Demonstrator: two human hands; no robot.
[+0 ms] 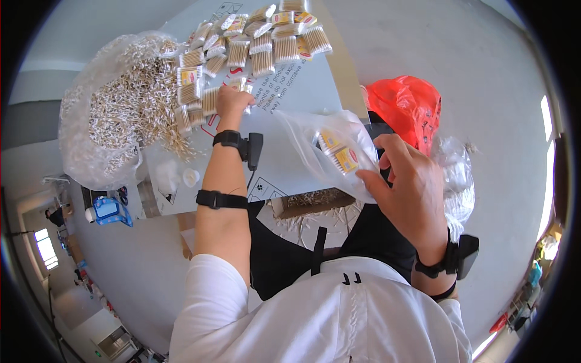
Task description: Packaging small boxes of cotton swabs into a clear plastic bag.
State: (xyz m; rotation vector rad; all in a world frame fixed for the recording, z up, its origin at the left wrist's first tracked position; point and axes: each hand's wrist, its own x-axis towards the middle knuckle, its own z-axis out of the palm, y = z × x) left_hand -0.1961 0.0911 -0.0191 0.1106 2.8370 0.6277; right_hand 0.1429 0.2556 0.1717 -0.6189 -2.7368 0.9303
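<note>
Among rows of small clear packs of cotton swabs (238, 53) on the table, my left hand (233, 101) reaches forward. Its fingers are closed around one cotton swab pack (238, 83), which they partly cover. On the right, a clear plastic bag (302, 142) lies at the table's near edge with its mouth spread. Two packs with yellow labels (346, 160) show inside it. My right hand (407, 184) grips the bag's right side between bent fingers and thumb; part of the film is hidden behind the fingers.
A large clear sack of loose cotton swabs (124, 103) stands on the table's left. A red plastic bag (407, 109) and a translucent bag (455, 175) sit at the right. Below the near edge is an open box of swabs (311, 202). A blue-and-white packet (110, 210) lies lower left.
</note>
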